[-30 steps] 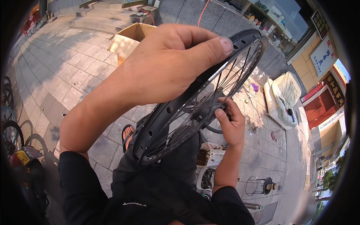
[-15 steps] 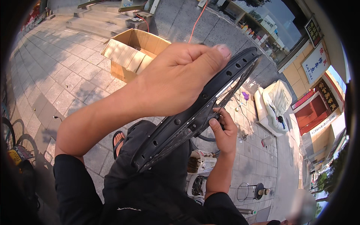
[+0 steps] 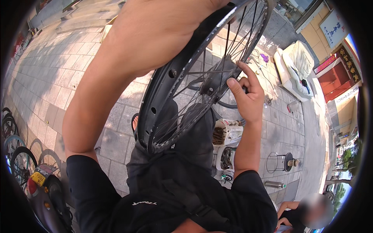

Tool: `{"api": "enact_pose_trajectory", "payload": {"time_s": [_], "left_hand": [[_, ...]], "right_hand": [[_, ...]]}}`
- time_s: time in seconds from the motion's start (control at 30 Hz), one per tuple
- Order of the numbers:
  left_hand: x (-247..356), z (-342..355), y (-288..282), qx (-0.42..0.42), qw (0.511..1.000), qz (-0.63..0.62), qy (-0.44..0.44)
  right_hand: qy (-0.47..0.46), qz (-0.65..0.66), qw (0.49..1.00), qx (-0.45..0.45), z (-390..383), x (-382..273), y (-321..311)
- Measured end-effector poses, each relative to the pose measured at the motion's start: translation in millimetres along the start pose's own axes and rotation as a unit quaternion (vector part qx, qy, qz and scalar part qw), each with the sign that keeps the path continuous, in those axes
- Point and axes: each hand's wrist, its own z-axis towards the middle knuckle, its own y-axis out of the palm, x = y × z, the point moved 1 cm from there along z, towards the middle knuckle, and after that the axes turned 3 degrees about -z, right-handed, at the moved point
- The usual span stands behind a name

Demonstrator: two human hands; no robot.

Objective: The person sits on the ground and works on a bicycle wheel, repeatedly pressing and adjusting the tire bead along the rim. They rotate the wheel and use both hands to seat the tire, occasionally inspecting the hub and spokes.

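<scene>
A spoked bicycle wheel with a bare black rim [image 3: 154, 97] is held up tilted over my lap, without a tyre. My left hand [image 3: 167, 35] is closed over the upper part of the rim; most of its fingers are hidden behind the rim or past the top of the view. At the wheel's middle is a dark hub [image 3: 215, 81] with spokes fanning out from it. My right hand [image 3: 250, 93] has thumb and forefinger closed at the hub's right end, the other fingers curled. The lower rim rests close to my dark trousers.
White tubs of tools [image 3: 229, 132] stand beside my legs on the paving. Farther right are a round stool [image 3: 288, 162], a metal flask [image 3: 274, 184] and a covered pale seat [image 3: 293, 70]. Another person [image 3: 289, 215] is at lower right. Bicycles [image 3: 23, 159] and a scooter [image 3: 48, 194] stand left.
The wheel has turned from nearly edge-on to show its spokes and hub. My left hand has risen toward the top of the view. The cardboard box is now mostly hidden.
</scene>
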Motion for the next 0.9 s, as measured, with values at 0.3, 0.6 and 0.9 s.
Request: {"api": "enact_pose_trajectory", "payload": {"time_s": [0.3,0.6,0.9], "left_hand": [[-6,0,6,0.094,0.988,0.119,0.042],[-9,1,-6,0.083,0.948,0.283,0.117],[-12,6,3,0.082,0.957,0.253,0.114]], "right_hand": [[-0.114,-0.117,0.985,0.059,-37,-18,24],[-0.111,-0.123,0.983,0.08,-33,-20,32],[-0.095,-0.035,0.988,0.115,-20,-24,20]]}}
